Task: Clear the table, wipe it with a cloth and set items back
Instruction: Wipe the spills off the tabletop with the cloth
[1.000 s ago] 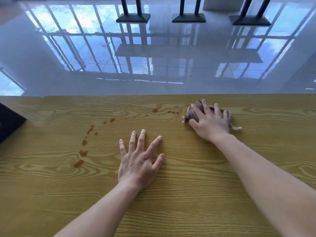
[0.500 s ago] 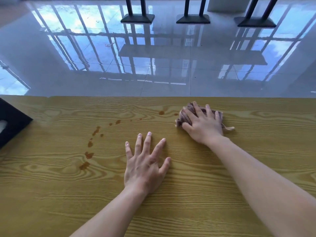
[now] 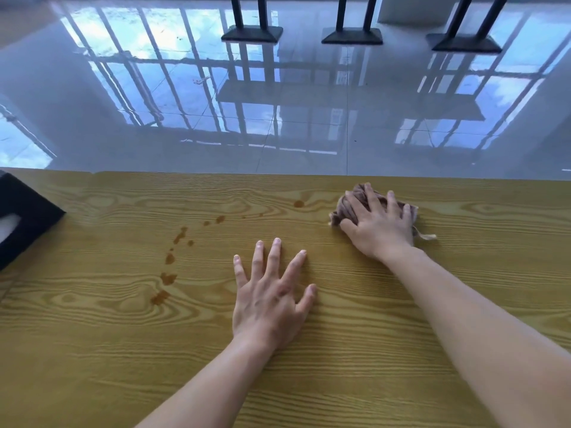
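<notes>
A bunched brownish cloth (image 3: 346,208) lies on the yellow wood-grain table (image 3: 309,381) near its far edge. My right hand (image 3: 378,230) presses down on the cloth, fingers spread over it and thumb against its left side. A trail of brown stains (image 3: 168,278) curves from the left-centre of the table up to one drop (image 3: 298,203) just left of the cloth. Palm down, my left hand (image 3: 272,301) rests flat on the bare table in the middle, fingers spread, holding nothing.
A black box (image 3: 27,217) with a white opening sits at the table's left edge. Beyond the far edge is a glossy tiled floor (image 3: 309,134) with three black pedestal bases (image 3: 251,34).
My right hand slid the cloth left toward the stains; the small drops nearest it are gone. My left hand stayed flat in place.
</notes>
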`<state>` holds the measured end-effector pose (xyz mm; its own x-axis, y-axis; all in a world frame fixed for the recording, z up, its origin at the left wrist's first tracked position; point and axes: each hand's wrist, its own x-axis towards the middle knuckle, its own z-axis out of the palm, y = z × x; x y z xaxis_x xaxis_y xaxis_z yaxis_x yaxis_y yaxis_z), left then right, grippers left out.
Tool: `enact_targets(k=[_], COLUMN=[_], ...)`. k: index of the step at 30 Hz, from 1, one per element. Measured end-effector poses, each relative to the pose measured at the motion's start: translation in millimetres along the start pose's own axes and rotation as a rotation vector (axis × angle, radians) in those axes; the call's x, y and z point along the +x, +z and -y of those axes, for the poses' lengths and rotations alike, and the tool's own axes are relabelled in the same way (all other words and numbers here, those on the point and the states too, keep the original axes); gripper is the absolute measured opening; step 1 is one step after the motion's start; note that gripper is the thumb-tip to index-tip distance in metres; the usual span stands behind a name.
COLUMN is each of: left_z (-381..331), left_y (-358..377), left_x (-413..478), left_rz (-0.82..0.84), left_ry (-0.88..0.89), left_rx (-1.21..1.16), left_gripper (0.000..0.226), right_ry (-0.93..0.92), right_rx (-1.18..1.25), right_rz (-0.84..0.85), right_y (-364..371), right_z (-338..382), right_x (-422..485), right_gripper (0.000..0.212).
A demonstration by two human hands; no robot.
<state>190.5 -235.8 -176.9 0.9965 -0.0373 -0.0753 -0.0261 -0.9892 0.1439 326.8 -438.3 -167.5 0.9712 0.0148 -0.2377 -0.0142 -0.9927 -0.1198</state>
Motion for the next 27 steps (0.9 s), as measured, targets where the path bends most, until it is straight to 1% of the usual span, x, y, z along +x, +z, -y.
enact_targets(k=[2,4,6,7,8,9,11,13,14,15,17,19,20,21,22,23,25,27], left_z=[0,1,1,1,1,2,3,3,3,2,11,35,55,80,107,133,184,217], left_y=[0,0,1,1,1,1,3,4,5,5,3,-2,-6,-11,-15,-19,-25,-22], left_x=[1,1,0,0,0,1,0,0,-1,-2,-13,-29,-38,-50,-60,-68,-85,-94], left_rz=[0.005,0.015,0.015,0.013,0.011,0.01,0.006,-0.013,-0.034,-0.07,-0.181,-0.305,-0.342,-0.369,-0.376,-0.359,-0.261,-0.142], left_ry=[-0.005,-0.005,0.005,0.007,0.011,0.015,0.02,0.023,0.032,0.05,0.095,0.127,0.115,0.067,-0.006,-0.098,-0.291,-0.421], left_rx=[-0.003,0.0,0.001,-0.003,-0.006,-0.008,-0.009,-0.02,-0.04,-0.077,-0.138,-0.153,-0.132,-0.098,-0.069,-0.051,-0.027,-0.009], left_gripper=[0.067,0.067,0.066,0.066,0.066,0.065,0.064,0.064,0.062,0.059,0.054,0.05,0.05,0.051,0.054,0.059,0.071,0.081], right_ry=[0.028,-0.07,-0.23,-0.276,-0.281,-0.254,-0.107,0.074,0.117,0.113,-0.02,-0.234,-0.323,-0.389,-0.418,-0.409,-0.325,-0.181], right_rx=[0.017,-0.015,-0.062,-0.088,-0.115,-0.121,-0.091,-0.017,0.01,0.028,-0.006,-0.081,-0.097,-0.106,-0.105,-0.109,-0.089,-0.029], right_rz=[0.006,0.004,-0.03,-0.054,-0.066,-0.069,-0.048,-0.046,-0.044,-0.038,-0.031,-0.045,-0.046,-0.051,-0.05,-0.051,-0.03,-0.005], right_y=[-2,2,15,21,23,22,16,17,18,18,27,41,44,45,42,39,36,34], right_z=[25,35,19,5,-12,-28,-46,-38,-28,-16,10,26,29,31,30,28,36,61], right_x=[16,-4,-47,-69,-85,-90,-80,-65,-62,-66,-92,-131,-147,-154,-150,-141,-114,-96], right_gripper=[0.067,0.065,0.064,0.063,0.063,0.063,0.063,0.061,0.061,0.062,0.063,0.063,0.063,0.062,0.062,0.061,0.063,0.064])
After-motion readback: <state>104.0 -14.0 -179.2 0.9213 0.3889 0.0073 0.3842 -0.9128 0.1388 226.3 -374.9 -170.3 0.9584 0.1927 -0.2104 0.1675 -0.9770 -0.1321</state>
